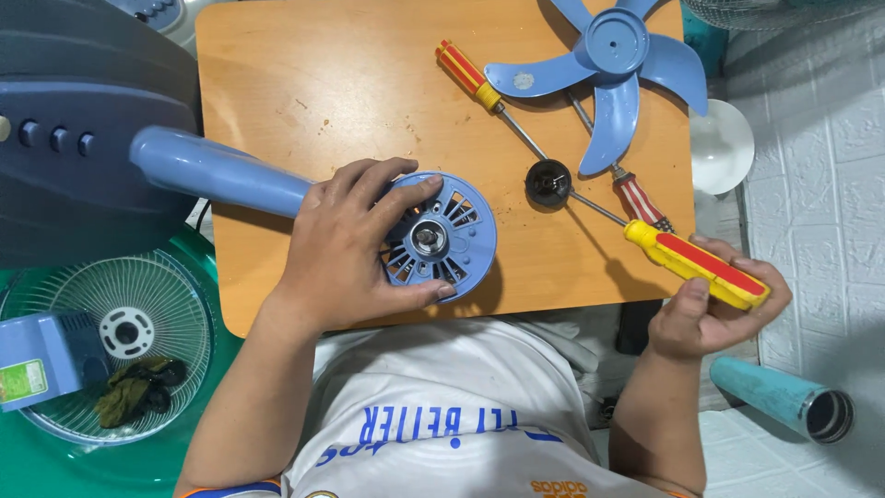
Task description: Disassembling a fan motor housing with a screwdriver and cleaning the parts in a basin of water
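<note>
Nearest the lens, the person's white printed shirt [442, 406] fills the bottom of the view, with both forearms rising from it toward a small orange-brown wooden table [304, 83].

At the table's near edge the left hand [346, 249] is spread wide, fingers curled over the rim of a round light-blue plastic fan motor housing [447, 235] with slotted vents and a metal shaft at its centre; the thumb presses the housing's near rim. A light-blue plastic stem [212, 171] runs from under this hand off the table's left edge to a dark grey-blue fan base with buttons [74, 138].

Off the table's near right corner, the right hand [710, 314] is closed around the yellow-and-red handle of a screwdriver [696, 263], whose thin metal shaft reaches to a small black round cap [548, 182] lying on the table right of the housing.

A second yellow-and-red screwdriver [479, 83] lies diagonally toward the far edge, its tip near the cap. A third tool with a red-and-white striped handle [641, 198] lies near the right edge, partly under a light-blue plastic fan blade [613, 60] at the far right corner.

Left of the table, a white wire fan grille [138, 304] rests in a green basin [55, 461]. A teal cylindrical bottle [784, 397] lies on the floor to the right.
</note>
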